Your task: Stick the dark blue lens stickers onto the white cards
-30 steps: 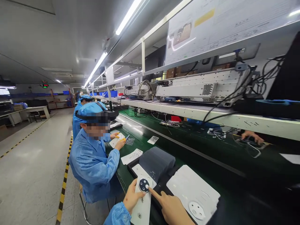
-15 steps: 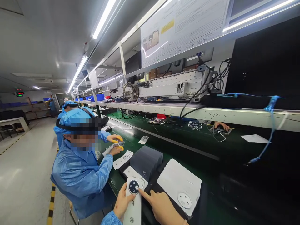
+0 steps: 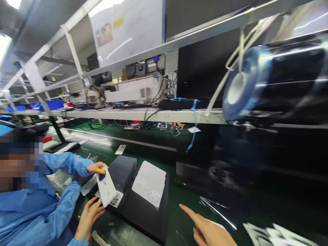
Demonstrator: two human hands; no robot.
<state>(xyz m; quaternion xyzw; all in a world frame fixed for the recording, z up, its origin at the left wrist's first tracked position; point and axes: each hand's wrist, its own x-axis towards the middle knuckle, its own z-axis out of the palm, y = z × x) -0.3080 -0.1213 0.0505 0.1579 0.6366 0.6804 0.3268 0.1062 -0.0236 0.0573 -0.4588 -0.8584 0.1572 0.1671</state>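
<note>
My left hand is open, its fingers spread beside the lower end of a white phone back cover. A co-worker's hand with yellow finger covers holds that cover's upper end, near its dark round camera disc. Whether my fingertips touch the cover, I cannot tell. Over the dark bench at the right, my right hand has its index finger stretched out and the others curled. Behind its knuckles shows the edge of a white cover, mostly hidden by the hand.
A stack of grey sheets and a pile of white covers lie on a black mat. More white pieces lie at the lower right. A film roll hangs from the shelf. The co-worker sits at my left.
The view has swung right. My right hand has moved away to the right from the cover it was pointing at. My left hand is now beside the cover in the co-worker's hand.
</note>
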